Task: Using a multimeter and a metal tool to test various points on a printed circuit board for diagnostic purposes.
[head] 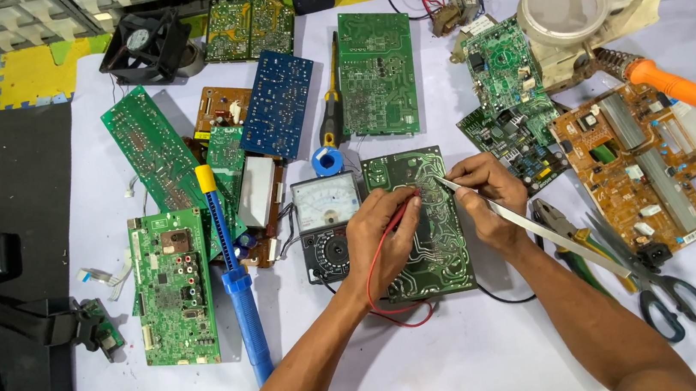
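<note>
We hold our left hand (378,231) closed around a red wire (383,282), pressing its tip down on the green circuit board (422,239) that lies solder-side up in the middle of the white table (468,355). Our right hand (490,193) pinches a long metal tool (532,223), its point touching the same board just beside the left fingers. A meter (327,223) with a pale dial face lies touching the board's left edge, and a small blue spool (326,161) sits just above it. A blue pump tool (237,285) with a yellow tip lies to the left, among other green boards. To the right lie pliers (577,245), scissors (659,288) and an orange board (642,164); an orange-handled soldering iron (672,84) rests near the magnifier lamp (570,13).
</note>
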